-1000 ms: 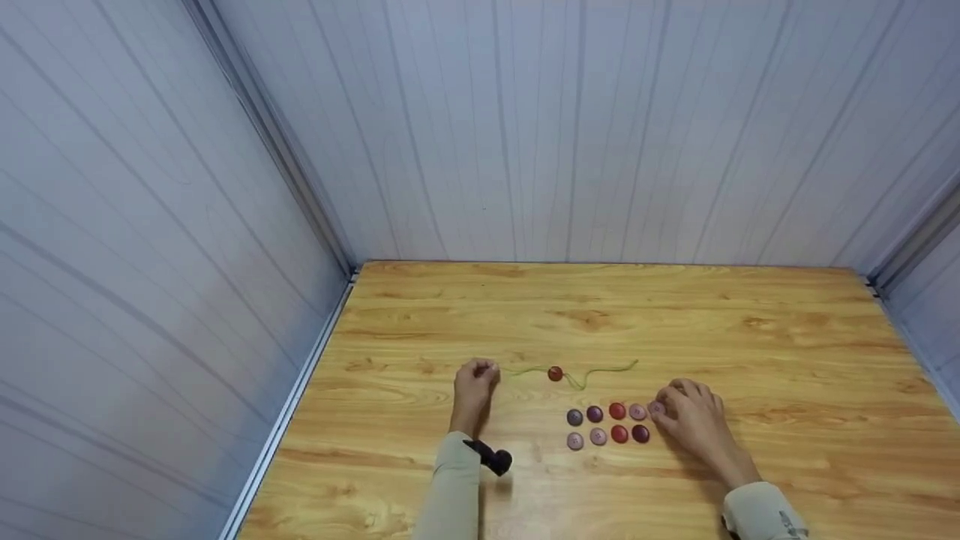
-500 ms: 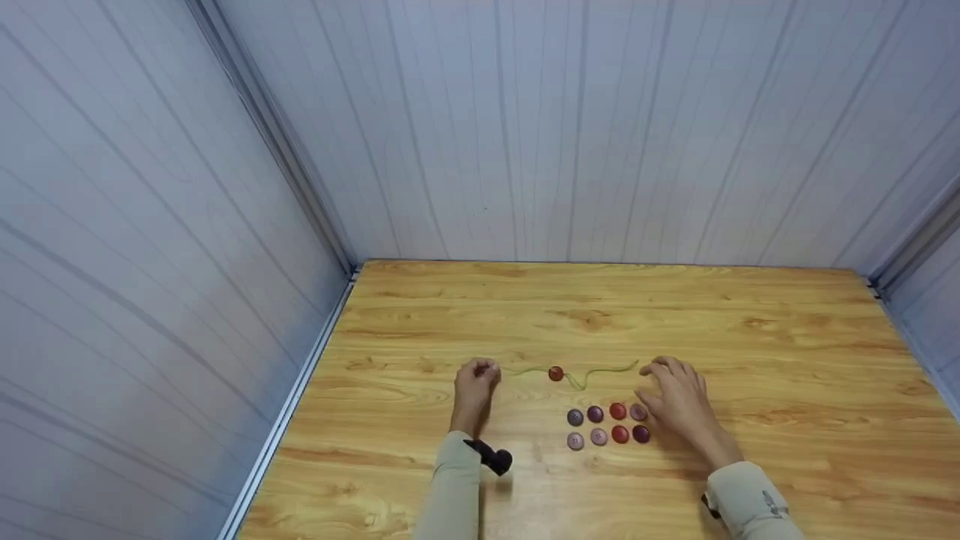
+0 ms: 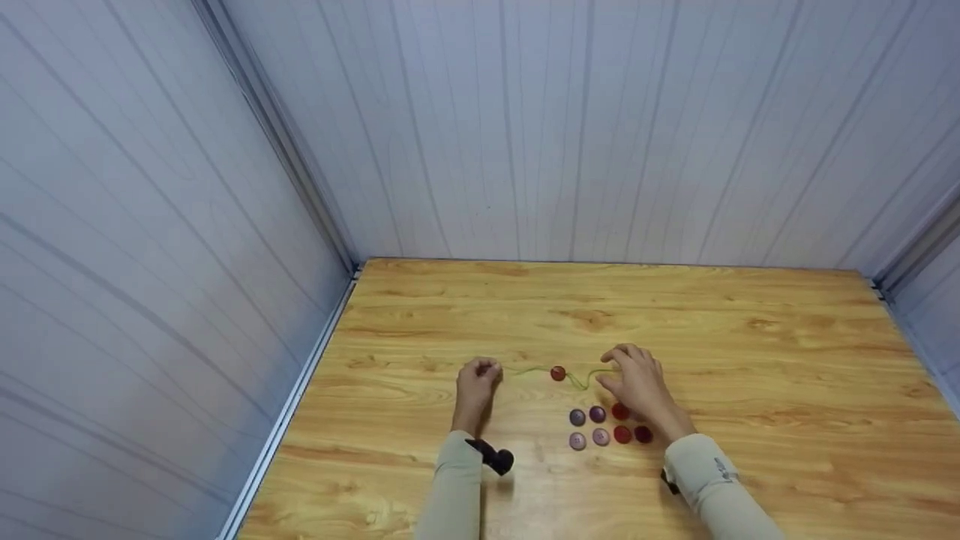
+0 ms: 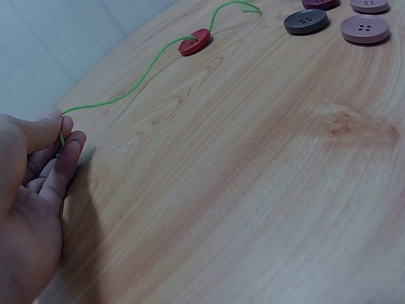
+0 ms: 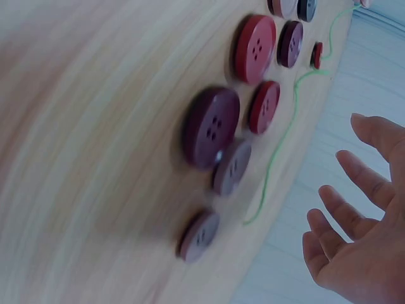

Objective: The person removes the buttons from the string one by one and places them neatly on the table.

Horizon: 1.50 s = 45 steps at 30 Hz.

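My left hand point(image 3: 475, 382) pinches one end of a thin green string point(image 4: 139, 82) between thumb and fingertips. The string lies on the wooden table and passes through a red button point(image 4: 194, 42). Over the string's other end hovers my right hand point(image 3: 639, 379), its fingers apart and gently bent. In the right wrist view that hand point(image 5: 370, 244) holds nothing, and the string's loose end point(image 5: 258, 218) lies apart from it. Two rows of buttons are nearer me, among them a dark purple button point(image 5: 212, 128) and a mauve button point(image 5: 200, 236). My right hand hides some in the head view.
The wooden table point(image 3: 420, 315) meets pale panel walls point(image 3: 525, 150) at the back and sides. A grey button point(image 4: 305, 22) and a pale pink button point(image 4: 365, 28) mark the rows' left end. A black wrist-camera mount point(image 3: 491, 457) sits on my left sleeve.
My right hand has left the rightmost mauve button and moved up and left to the string's free end. My left hand stays in place with its string end.
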Available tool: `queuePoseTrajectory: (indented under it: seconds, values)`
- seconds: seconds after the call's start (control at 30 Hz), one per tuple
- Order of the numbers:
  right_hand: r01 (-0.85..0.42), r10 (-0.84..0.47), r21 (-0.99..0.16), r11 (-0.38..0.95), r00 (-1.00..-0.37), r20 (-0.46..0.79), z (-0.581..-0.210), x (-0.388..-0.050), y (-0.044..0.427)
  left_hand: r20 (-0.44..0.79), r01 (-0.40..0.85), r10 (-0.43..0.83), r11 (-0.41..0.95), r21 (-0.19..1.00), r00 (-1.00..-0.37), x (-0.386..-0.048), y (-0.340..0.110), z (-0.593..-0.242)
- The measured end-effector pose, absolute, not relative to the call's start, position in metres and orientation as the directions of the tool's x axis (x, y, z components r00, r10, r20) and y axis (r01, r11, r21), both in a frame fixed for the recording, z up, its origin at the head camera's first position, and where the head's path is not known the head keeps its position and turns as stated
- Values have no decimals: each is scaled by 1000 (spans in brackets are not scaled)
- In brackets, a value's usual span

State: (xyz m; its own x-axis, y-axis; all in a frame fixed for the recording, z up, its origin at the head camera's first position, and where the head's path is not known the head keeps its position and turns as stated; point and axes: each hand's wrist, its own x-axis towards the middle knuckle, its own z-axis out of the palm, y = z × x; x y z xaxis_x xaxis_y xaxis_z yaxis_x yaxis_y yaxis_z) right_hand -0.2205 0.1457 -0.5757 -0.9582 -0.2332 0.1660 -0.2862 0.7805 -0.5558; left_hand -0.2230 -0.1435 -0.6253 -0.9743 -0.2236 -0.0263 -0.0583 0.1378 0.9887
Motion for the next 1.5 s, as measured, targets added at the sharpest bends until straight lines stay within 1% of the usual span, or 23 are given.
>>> queuePoseTrajectory:
  seconds: [0.2, 0.4, 0.73, 0.83, 0.97, 1.17, 1.27, 1.43, 1.5]
  values:
    - [-255, -224, -589, 766, -966, 127, -584, -229, 137, -78, -119, -234, 165, 979, -969, -225, -143, -624]
    - [-237, -224, -577, 782, -970, 96, -586, -234, 126, -67, -113, -244, 183, 977, -968, -226, -143, -626]
    - [-229, -242, -597, 769, -968, 61, -590, -239, 106, -52, -94, -242, 165, 982, -969, -224, -144, -627]
    - [-221, -243, -603, 766, -969, 47, -591, -240, 102, -60, -96, -236, 142, 985, -970, -224, -143, -627]
    - [-217, -245, -599, 771, -969, 35, -591, -242, 96, -77, -103, -230, 104, 989, -970, -225, -143, -627]
    - [-209, -260, -577, 790, -966, -6, -591, -242, 91, -74, -105, -231, 126, 986, -970, -224, -142, -625]
    - [-221, -266, -553, 803, -964, -2, -591, -242, 88, -77, -112, -224, 148, 983, -971, -224, -143, -623]
    - [-235, -268, -533, 813, -963, 16, -591, -243, 84, -91, -121, -212, 135, 983, -973, -222, -144, -623]
    - [-239, -268, -526, 816, -963, 22, -592, -243, 82, -89, -115, -204, 123, 986, -975, -218, -142, -614]
